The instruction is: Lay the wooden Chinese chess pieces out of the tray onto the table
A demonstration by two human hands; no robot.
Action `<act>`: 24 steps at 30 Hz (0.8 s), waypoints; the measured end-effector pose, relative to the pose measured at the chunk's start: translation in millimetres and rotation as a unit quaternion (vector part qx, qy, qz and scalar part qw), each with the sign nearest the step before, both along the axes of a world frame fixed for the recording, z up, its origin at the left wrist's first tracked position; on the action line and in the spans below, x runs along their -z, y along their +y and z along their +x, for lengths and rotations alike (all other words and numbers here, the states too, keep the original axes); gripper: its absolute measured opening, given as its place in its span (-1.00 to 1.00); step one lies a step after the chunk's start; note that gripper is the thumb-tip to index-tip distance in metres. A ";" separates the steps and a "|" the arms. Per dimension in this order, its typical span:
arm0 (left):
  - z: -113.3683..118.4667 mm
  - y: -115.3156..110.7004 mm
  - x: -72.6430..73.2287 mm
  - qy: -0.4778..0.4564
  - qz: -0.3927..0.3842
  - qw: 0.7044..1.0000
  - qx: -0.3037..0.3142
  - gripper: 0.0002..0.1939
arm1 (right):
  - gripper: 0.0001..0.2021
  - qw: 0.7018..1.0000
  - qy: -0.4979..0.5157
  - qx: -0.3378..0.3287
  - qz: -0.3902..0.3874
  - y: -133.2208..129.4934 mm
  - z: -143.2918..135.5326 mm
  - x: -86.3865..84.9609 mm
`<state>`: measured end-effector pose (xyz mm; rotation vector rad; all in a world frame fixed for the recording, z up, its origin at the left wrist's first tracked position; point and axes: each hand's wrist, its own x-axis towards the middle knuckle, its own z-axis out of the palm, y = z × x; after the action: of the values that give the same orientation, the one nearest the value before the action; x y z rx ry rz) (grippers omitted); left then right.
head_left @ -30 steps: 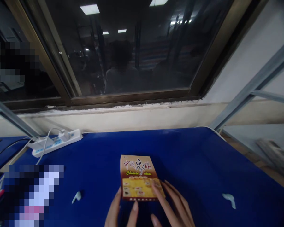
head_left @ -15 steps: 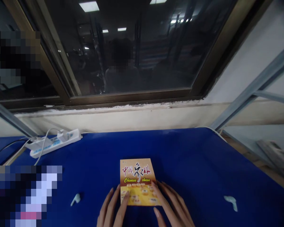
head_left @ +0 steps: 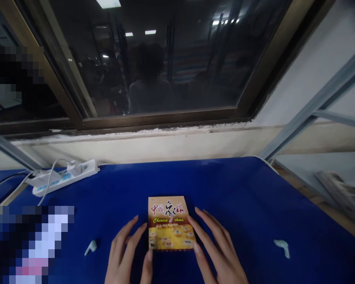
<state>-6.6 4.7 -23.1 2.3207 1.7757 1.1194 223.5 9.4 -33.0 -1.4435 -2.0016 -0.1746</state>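
White power strip (head_left: 63,178) far left on blue table (head_left: 239,197). Pale earbuds lie near left (head_left: 90,247) and near right (head_left: 282,247). Dark window (head_left: 165,59) beyond.

Both hands, left (head_left: 127,256) and right (head_left: 217,252), are running off the near edge; a pixelated patch (head_left: 32,244) is masking the worktop's (head_left: 239,197) near-left corner.

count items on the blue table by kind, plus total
Box: 1, between the left hand and right hand
Earbuds: 2
Power strip: 1
Total: 4 (blurred patch at the left not counted)
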 end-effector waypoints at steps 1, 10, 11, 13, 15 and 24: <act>-0.4 6.3 -7.3 0.020 0.002 0.999 0.029 -0.60 | -0.50 1.000 -0.004 -0.008 0.012 3.8 -1.0 -3.2; 14.4 29.0 -4.3 0.020 0.018 0.997 0.074 -0.77 | -0.60 0.996 0.010 -0.077 0.045 17.3 -0.9 10.2; 14.0 28.0 -2.8 0.019 0.027 0.997 0.066 -0.73 | -0.60 0.996 0.018 -0.070 0.047 16.8 -0.6 10.1; 12.9 27.2 -2.1 0.035 0.046 0.996 0.063 -0.67 | -0.61 0.996 0.024 -0.062 0.051 16.4 -0.7 8.3; 12.8 28.4 -3.4 0.057 0.049 0.994 0.075 -0.69 | -0.63 0.996 0.023 -0.069 0.049 17.4 -1.7 5.5; 16.5 31.5 -7.1 0.049 0.011 0.994 0.100 -0.76 | -0.75 0.993 0.087 -0.080 0.029 21.3 -6.4 -2.6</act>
<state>9.9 36.2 -16.0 2.5386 1.5218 1.0185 217.1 30.7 -30.4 -1.2125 -1.9420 -0.0365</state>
